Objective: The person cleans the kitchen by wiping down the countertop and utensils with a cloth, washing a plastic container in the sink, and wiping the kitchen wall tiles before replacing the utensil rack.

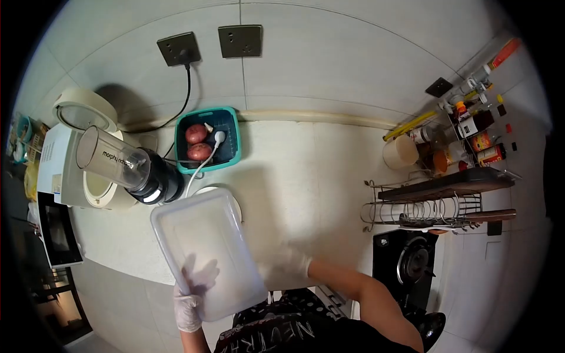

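Observation:
My left hand point(187, 309), in a white glove, grips the lower left edge of a translucent white plastic tray or lid point(209, 253). It is rectangular with rounded corners and tilted over the counter's front edge. A dark hand-shaped shadow shows on its surface. My right hand point(291, 262), gloved too, is just right of the tray, over the counter front; motion smears its fingers. Behind the tray, a round white rim point(238, 206) is mostly hidden. Farther back stands a teal basket point(238, 138) with red-skinned potatoes point(196, 133) and a white plug point(219, 137) on a cord.
A blender point(118, 162) and an open-lidded white appliance point(97, 191) stand left on the white counter point(312, 176). At right are a wire rack point(435, 209) with a dark board point(447, 183), bottles point(475, 125) and a gas stove point(412, 265). Sockets point(240, 41) are on the wall.

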A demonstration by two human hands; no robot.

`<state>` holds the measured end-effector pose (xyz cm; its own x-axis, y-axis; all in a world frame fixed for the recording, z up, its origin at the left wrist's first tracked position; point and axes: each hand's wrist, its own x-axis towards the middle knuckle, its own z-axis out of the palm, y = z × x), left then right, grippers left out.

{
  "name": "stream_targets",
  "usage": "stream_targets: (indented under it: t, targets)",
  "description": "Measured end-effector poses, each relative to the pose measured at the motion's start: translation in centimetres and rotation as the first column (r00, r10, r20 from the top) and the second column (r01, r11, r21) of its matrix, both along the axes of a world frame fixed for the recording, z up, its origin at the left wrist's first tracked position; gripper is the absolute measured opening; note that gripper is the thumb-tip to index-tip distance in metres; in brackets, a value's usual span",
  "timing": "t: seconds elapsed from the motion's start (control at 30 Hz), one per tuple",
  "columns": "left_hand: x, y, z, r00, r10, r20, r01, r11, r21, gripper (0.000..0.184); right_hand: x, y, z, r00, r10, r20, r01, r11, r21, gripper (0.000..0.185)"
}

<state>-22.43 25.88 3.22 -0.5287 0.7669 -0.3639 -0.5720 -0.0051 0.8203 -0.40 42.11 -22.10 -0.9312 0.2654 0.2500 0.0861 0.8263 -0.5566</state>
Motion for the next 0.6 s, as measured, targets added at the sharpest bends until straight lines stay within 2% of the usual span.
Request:
stream_targets:
  t: [0.03,0.1,0.13,0.17,0.2,0.23,0.3,0.33,0.37,0.4,0.43,0.47,0.5,0.53,0.57,0.6]
  targets:
    - [-0.1,0.6,0.2,0.999,-0.033,0.006,0.033,0.999,0.003,0.089,0.5,-0.4,2.3,0.995,0.098,-0.008,-0.098,0.994,-0.041,0.015]
    - [0.1,2.0,0.3,0.998,-0.025,0.054,0.024,0.999,0.022,0.089,2.4,0.8,5.8,0.954,0.298,-0.037,-0.300,0.944,-0.136,0.022]
    - [0.4,2.4,0.1,0.997,-0.007,0.080,0.005,1.000,0.025,0.089,3.4,3.6,6.9,0.972,0.128,0.197,-0.098,0.984,-0.152,0.027]
    - [0.7,2.5,-0.4,0.994,-0.006,0.111,0.006,1.000,-0.002,0.088,4.7,5.3,7.6,0.906,-0.034,0.422,0.096,0.987,-0.126,0.031]
    - [0.6,3.3,-1.2,0.991,-0.012,0.132,0.014,1.000,-0.010,0.087,5.8,5.9,5.5,0.908,-0.372,0.195,0.418,0.841,-0.344,0.030]
    - [0.5,3.9,-2.1,0.988,-0.028,0.151,0.030,1.000,-0.007,0.086,6.2,6.6,3.0,0.708,-0.705,0.048,0.588,0.551,-0.592,0.029]
    - [0.4,5.5,-4.2,0.976,-0.138,0.166,0.144,0.989,-0.025,0.084,4.6,4.5,0.6,0.672,-0.721,-0.171,0.683,0.692,-0.233,0.028]
    - [0.2,6.5,-5.7,0.961,-0.212,0.179,0.221,0.975,-0.030,0.082,3.9,2.7,0.1,0.652,-0.707,-0.273,0.730,0.683,-0.027,0.028]
    - [-0.7,7.2,-8.2,0.938,-0.318,0.138,0.333,0.937,-0.107,0.080,3.9,0.3,0.7,0.748,-0.662,-0.053,0.664,0.745,0.057,0.030]
    - [-1.2,8.3,-10.2,0.893,-0.420,0.165,0.433,0.900,-0.052,0.084,4.3,-1.5,1.5,0.782,-0.595,0.187,0.585,0.804,0.112,0.032]
    - [-1.4,9.9,-11.9,0.833,-0.519,0.191,0.528,0.849,0.006,0.087,5.1,-1.8,1.9,0.724,-0.632,0.276,0.662,0.750,-0.019,0.032]
    - [-0.9,11.9,-12.8,0.766,-0.608,0.209,0.610,0.790,0.063,0.091,5.9,-1.9,2.2,0.668,-0.650,0.362,0.729,0.668,-0.147,0.033]
    - [0.8,14.1,-9.4,0.705,-0.667,0.240,0.652,0.743,0.151,0.092,6.6,-1.4,3.4,0.625,-0.643,0.442,0.776,0.570,-0.269,0.034]
    - [1.6,15.9,-9.5,0.645,-0.717,0.265,0.706,0.692,0.154,0.091,8.0,-0.9,4.7,0.619,-0.676,0.399,0.728,0.305,-0.614,0.039]
    - [2.2,17.2,-9.8,0.582,-0.760,0.289,0.756,0.637,0.152,0.090,9.0,-0.1,8.8,0.597,-0.716,0.362,0.518,-0.001,-0.855,0.043]
    - [2.8,18.3,-10.2,0.515,-0.798,0.313,0.803,0.577,0.148,0.090,9.6,0.9,11.4,0.556,-0.759,0.338,0.185,-0.284,-0.941,0.048]
